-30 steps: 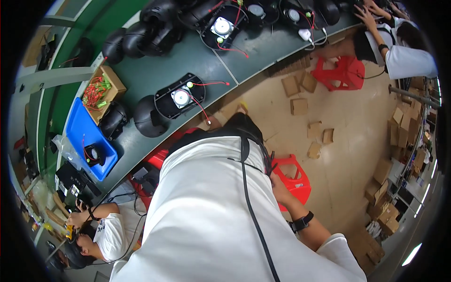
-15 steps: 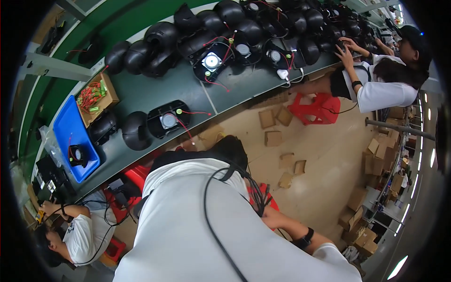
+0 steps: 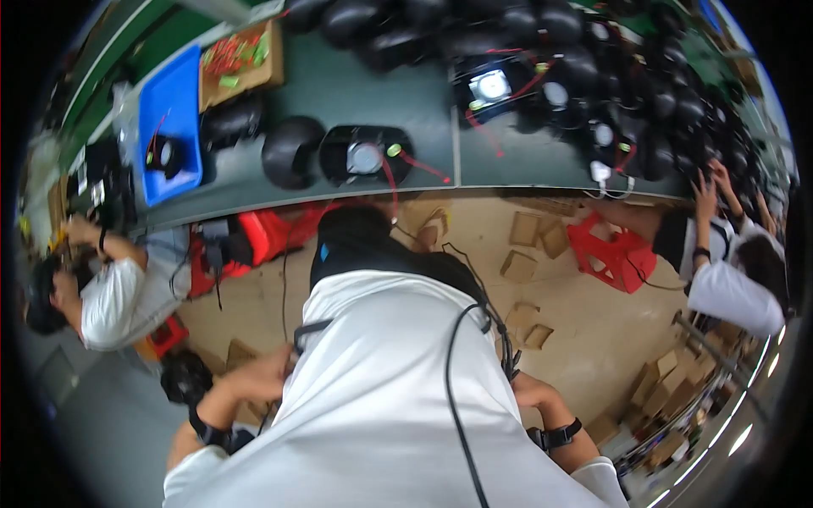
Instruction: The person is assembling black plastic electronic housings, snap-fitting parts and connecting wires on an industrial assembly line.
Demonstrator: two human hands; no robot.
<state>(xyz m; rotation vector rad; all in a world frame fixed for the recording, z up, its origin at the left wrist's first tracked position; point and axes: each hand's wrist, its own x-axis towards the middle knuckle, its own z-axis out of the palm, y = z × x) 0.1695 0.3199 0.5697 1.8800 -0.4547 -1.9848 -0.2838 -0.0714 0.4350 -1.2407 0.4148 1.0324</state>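
Both of my hands are down at the sides of my waist. My left hand [image 3: 274, 371] is against the left side of my white shirt, near a black strap [image 3: 313, 328], its fingers partly hidden by the shirt. At the right hip, my right hand [image 3: 530, 389] is by a bundle of black cables [image 3: 510, 351]; its fingertips are hidden. Beyond my body, on the bench, lie a black oval housing [image 3: 339, 161] with a grey speaker and red wires, and a rounded black shell [image 3: 292, 152]. Neither hand touches them.
The dark green bench [image 3: 373, 93] carries a blue tray [image 3: 169, 93], a cardboard box [image 3: 271, 63] of red-and-green wires and many black shells. People sit at left and right. A red stool [image 3: 605, 250] and small cartons [image 3: 518, 267] stand on the floor.
The view has turned, shifting the bench. My left hand has come into sight at my left side. The right hand, earlier at the cable bundle, is now close against the right hip.
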